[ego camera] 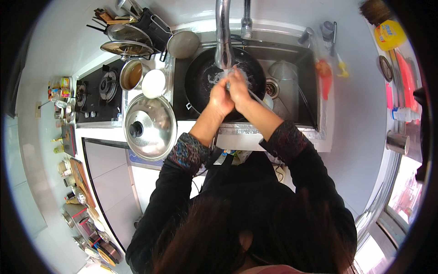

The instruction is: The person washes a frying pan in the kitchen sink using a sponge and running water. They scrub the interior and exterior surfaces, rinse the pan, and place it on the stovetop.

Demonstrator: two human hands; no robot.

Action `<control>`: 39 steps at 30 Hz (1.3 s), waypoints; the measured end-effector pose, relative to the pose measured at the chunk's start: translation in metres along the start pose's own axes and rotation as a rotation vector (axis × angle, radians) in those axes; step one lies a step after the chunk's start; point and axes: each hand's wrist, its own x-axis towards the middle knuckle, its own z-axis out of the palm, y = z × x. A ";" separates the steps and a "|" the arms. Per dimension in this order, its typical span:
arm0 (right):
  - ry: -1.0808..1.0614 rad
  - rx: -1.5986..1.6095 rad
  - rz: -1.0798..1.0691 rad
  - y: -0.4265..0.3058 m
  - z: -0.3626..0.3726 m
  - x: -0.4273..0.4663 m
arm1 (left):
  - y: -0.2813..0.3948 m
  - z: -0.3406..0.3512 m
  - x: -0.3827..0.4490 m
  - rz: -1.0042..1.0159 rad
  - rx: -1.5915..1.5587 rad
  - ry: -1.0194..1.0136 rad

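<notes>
My left hand point(220, 98) and my right hand point(239, 88) are pressed together beneath the metal faucet point(223, 51). Water splashes around the fingers, which are blurred. Below them a black wok point(202, 68) sits in the left part of the stainless steel sink point(291, 56), with water in its bottom. A thin pale rod point(256, 97) slants out from under my right hand towards the lower right. Whether either hand grips it is hidden.
A wire strainer point(283, 70) lies in the sink near the drain point(271, 88). Left of the sink are a steel lid point(150, 126), a white bowl point(153, 84), a pot of brown liquid point(134, 75) and a gas stove point(102, 92). A sieve point(183, 44) leans behind.
</notes>
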 end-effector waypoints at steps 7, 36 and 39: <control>0.055 -0.020 -0.026 -0.003 0.006 0.012 | -0.005 -0.009 0.011 0.055 0.052 0.050; 0.111 0.460 0.315 -0.118 -0.089 0.065 | 0.029 -0.037 -0.035 0.088 0.045 0.321; 0.074 0.283 0.296 -0.113 -0.091 0.060 | 0.025 -0.038 -0.030 0.082 0.002 0.301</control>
